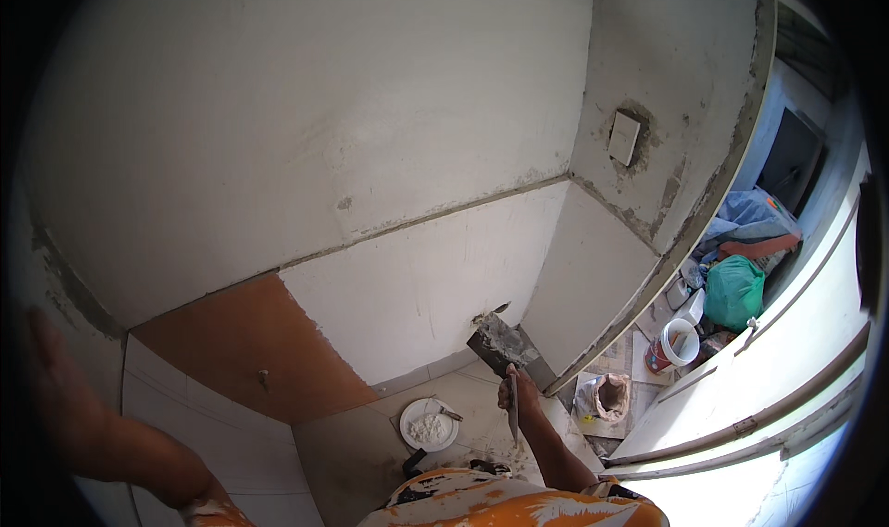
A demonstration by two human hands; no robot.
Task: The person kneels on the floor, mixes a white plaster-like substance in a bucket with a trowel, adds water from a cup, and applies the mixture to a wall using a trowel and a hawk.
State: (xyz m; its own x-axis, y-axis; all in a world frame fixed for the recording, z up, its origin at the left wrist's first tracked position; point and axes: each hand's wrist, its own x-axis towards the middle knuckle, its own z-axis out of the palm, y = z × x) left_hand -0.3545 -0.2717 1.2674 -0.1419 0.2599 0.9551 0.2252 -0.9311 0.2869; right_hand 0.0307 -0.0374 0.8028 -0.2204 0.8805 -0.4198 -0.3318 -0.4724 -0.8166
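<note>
My right hand (519, 393) is closed round a plastering trowel (500, 344), whose flat grey blade is smeared with filler. The blade is near the bottom of the white wall panel (435, 295), close to a rough hole at the corner; whether it touches is unclear. A thin pale strip sticks out below the same hand, too small to name. My left hand (65, 388) is raised beside the left wall, dim at the picture's rim, its fingers stretched out and nothing seen in them. On the floor, a white plate (408, 432) bears a heap of white paste (427, 429) and a small tool.
An orange-brown panel section (259, 351) borders the white one. At the right, beyond a wall edge, stand an open sack (611, 399), a bucket (671, 346) and a green bag (734, 293). A white switch plate (624, 138) sits on the right wall.
</note>
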